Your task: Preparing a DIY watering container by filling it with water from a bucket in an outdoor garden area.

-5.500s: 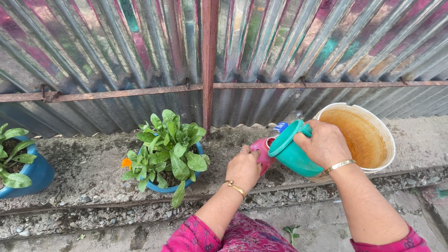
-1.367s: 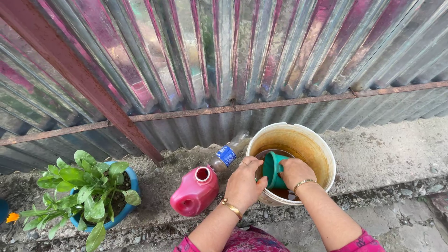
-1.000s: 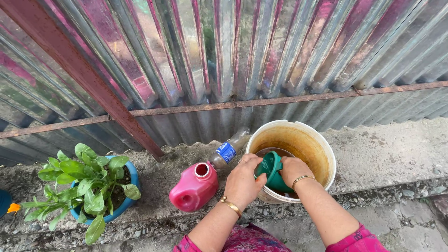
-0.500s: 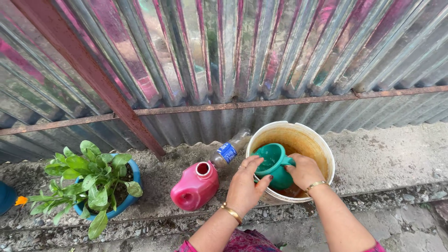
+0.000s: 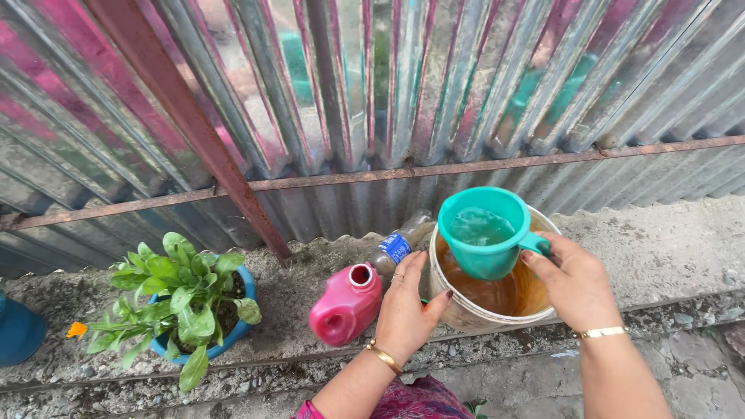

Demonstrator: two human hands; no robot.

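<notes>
I had my left hand [image 5: 403,306] spread flat on the near rim of the stained white plastic bucket [image 5: 466,310], while my right hand [image 5: 570,279] gripped the handle of the rigid teal plastic mug [image 5: 481,233], water-heavy and likely slippery, held above that bucket.

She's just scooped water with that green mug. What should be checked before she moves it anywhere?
1. Right hand grips the teal mug by its handle: ok.
2. Mug upright, water inside: ok.
3. Mug clear above the white bucket: ok.
4. Left hand rests on the bucket rim: ok.
5. Pink jug has an open mouth: ok, though it lies tilted.
6. Potted plant soil dryness: cannot tell.
</notes>
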